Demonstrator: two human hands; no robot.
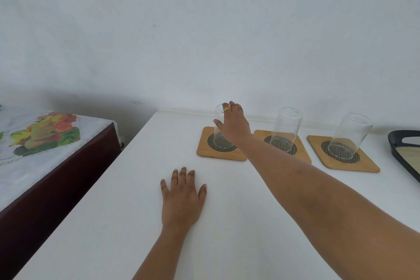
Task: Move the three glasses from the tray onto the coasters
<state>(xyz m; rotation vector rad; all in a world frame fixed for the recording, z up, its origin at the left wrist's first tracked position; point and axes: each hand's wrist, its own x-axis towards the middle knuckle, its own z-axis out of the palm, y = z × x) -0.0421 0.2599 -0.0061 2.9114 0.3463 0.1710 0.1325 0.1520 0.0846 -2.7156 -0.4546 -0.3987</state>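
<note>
Three clear glasses stand upright on three square wooden coasters along the back of the white table. My right hand [234,124], with a gold ring, wraps around the left glass [220,136], which rests on the left coaster [204,150]. The middle glass [286,128] stands on the middle coaster [303,154], partly hidden by my forearm. On the right coaster [368,166] is the right glass [351,135]. My left hand [181,198] lies flat on the table, fingers spread, holding nothing. The black tray [400,154] shows at the right edge with no glass visible in it.
The white wall runs just behind the coasters. The white table [127,223] ends at its left edge, with a gap beyond. A lower dark wooden table with a fruit-print cloth [41,138] stands to the left.
</note>
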